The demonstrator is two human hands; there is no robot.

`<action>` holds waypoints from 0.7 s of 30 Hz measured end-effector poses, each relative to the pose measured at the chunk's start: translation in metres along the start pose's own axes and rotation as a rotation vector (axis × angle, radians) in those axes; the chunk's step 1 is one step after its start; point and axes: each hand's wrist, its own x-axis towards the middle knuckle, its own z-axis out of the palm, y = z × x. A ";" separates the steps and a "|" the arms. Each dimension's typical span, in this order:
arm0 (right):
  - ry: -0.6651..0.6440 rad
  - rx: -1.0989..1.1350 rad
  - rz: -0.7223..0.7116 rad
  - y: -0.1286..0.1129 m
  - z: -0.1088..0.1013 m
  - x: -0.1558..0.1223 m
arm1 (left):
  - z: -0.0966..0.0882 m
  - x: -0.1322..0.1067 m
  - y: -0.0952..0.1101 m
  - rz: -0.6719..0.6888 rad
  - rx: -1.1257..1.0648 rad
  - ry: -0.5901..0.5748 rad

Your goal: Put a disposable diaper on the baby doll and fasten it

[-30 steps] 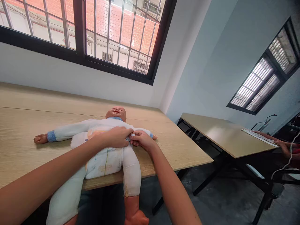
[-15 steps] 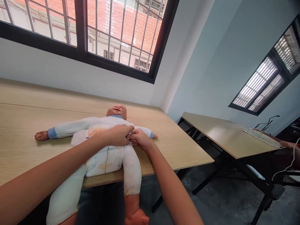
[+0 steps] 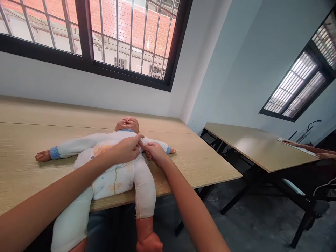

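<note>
Pinching at the waist of a baby doll (image 3: 105, 145), a person's left hand (image 3: 128, 148) and right hand (image 3: 155, 154) meet fingertip to fingertip at the top edge of its printed diaper (image 3: 115, 178), on the side toward the person's right. Both hands are closed in a fine grip on that edge, thumbs against forefingers, though whether they hold a fastening tab or only a fold of cloth cannot be told at this size. The doll lies on its back on a pale wooden table (image 3: 204, 168), head toward the barred window (image 3: 86, 31), arms spread wide in blue-cuffed sleeves and legs hanging over the near edge. The diaper already sits between the legs and lies flat across the belly, so the fitting looks well advanced. What appears to be left is securing this one side, and perhaps checking the opposite side, which the left forearm hides from view. No loose wrapping or spare diaper shows on the tabletop beside the doll. At the far right, well apart from the work, another person's hand (image 3: 325, 155) rests by a flat sheet on a second table (image 3: 249, 147).
</note>
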 end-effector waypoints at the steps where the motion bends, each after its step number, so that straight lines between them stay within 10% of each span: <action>1: 0.044 -0.002 -0.009 0.001 -0.002 0.001 | 0.000 0.000 -0.001 0.004 -0.002 -0.012; 6: 0.150 -0.057 -0.045 0.002 -0.006 -0.003 | 0.000 0.000 -0.006 -0.009 -0.035 -0.026; 13: -0.044 -0.476 -0.132 0.004 -0.004 -0.007 | -0.005 -0.010 -0.001 -0.078 -0.045 0.022; 21: 0.084 -0.509 -0.267 0.001 -0.003 -0.007 | -0.028 -0.062 0.031 -0.108 0.099 0.102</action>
